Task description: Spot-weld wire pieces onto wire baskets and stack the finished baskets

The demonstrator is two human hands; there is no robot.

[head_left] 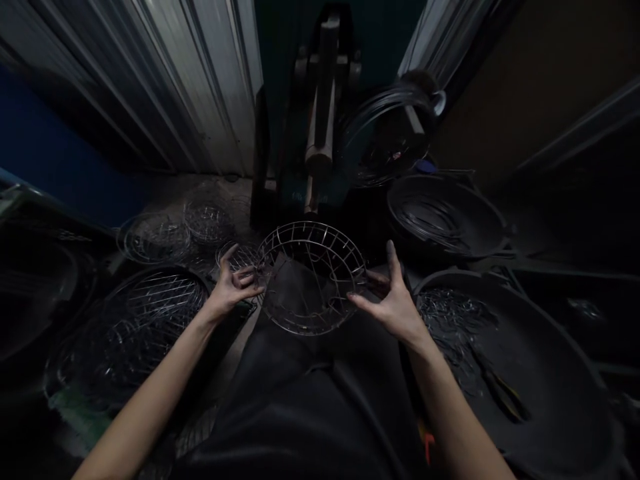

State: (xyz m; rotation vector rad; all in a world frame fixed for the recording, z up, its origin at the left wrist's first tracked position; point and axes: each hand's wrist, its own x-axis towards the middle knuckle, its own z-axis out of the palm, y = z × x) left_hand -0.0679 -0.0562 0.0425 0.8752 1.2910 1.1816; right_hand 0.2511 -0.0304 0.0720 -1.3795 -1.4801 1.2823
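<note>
A round wire basket of thin metal rods hangs tilted in front of me, above my dark apron. At its left rim, my left hand grips with thumb and fingers, the index finger pointing up. On the opposite side my right hand holds the rim between thumb and lower fingers, index finger raised. Just behind the basket stands a machine with a thick vertical metal rod, its lower end hidden by shadow and the basket's far rim.
At right, a large dark pan holds small metal pieces and pliers. Behind it, another pan contains coiled wire. Left are a container of wire racks and round wire frames on the floor.
</note>
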